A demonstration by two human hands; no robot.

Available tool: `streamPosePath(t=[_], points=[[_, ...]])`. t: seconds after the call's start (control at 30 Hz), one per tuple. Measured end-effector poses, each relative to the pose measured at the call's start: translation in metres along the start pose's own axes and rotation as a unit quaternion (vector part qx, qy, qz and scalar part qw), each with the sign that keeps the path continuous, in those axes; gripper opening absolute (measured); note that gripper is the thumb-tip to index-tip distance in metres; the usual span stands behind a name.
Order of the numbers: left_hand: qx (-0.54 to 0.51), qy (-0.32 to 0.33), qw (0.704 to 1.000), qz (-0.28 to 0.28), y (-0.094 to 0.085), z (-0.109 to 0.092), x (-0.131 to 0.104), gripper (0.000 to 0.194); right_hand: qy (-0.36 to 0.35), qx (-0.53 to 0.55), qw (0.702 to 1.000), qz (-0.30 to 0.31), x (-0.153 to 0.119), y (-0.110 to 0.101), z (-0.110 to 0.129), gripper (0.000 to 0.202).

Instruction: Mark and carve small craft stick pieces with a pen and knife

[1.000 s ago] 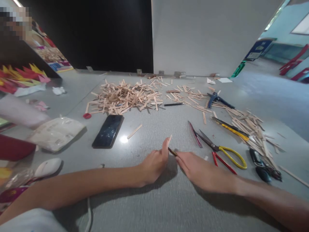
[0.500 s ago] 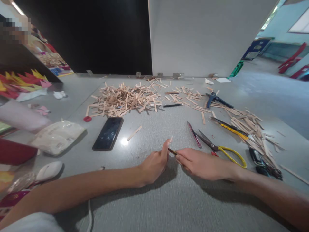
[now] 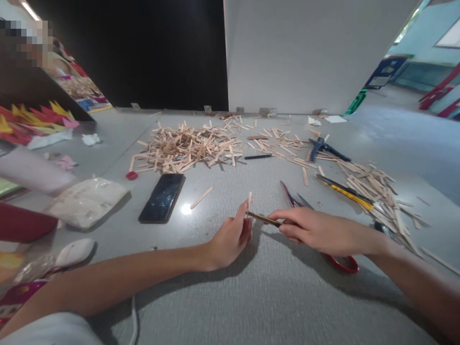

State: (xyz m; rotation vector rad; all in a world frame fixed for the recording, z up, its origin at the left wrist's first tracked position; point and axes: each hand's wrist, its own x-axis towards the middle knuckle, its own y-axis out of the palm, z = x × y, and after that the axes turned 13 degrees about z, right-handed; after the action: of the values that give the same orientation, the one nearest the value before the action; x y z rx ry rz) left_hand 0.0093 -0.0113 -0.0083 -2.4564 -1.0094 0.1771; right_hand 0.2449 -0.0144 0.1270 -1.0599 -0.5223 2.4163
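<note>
Grey surface (image 3: 201, 311) strewn with wood scraps; above it, a small wooden stick (image 3: 250, 199) stands nearly upright in the left hand (image 3: 230, 240).

The left grip pinches the stick between thumb and fingers, its long axis pointing up, while the right grip closes around a thin dark-and-yellow tool (image 3: 263, 219) lying roughly crosswise to it; the stick is left of the right hand (image 3: 318, 230), at the tool's tip, though whether they touch I cannot tell; a loose stick (image 3: 201, 198) and a phone (image 3: 161, 199) lie beyond the left hand, a yellow-and-black cutter (image 3: 349, 195) and blue pliers (image 3: 321, 147) beyond the right, and a stick pile (image 3: 189, 146) farther back.
</note>
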Motion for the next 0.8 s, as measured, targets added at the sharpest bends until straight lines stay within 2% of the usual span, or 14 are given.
streamPosePath(t=[0.1,0.23,0.47,0.57,0.7,0.8], points=[[-0.013,-0.002,1.000,0.000,-0.001,0.000,0.000,0.059,0.002,0.001,1.000,0.006,0.003,-0.002,-0.001,0.033],[-0.005,-0.022,1.000,0.002,0.000,0.000,-0.001,0.059,0.039,-0.005,0.999,-0.018,0.008,-0.003,-0.002,0.038],[0.071,-0.056,0.996,0.025,0.004,0.003,-0.003,0.065,0.047,-0.051,0.997,-0.037,0.005,-0.009,-0.001,0.035],[0.049,-0.051,0.997,0.024,0.003,0.002,-0.003,0.066,0.035,-0.049,0.998,-0.027,0.009,0.003,-0.001,0.037],[0.010,-0.050,0.999,0.002,0.001,0.000,-0.002,0.061,0.055,-0.031,0.998,-0.031,0.019,0.025,0.000,0.035],[0.040,-0.051,0.998,0.003,0.002,0.001,-0.003,0.060,0.033,-0.040,0.998,-0.037,0.018,0.020,-0.001,0.035]])
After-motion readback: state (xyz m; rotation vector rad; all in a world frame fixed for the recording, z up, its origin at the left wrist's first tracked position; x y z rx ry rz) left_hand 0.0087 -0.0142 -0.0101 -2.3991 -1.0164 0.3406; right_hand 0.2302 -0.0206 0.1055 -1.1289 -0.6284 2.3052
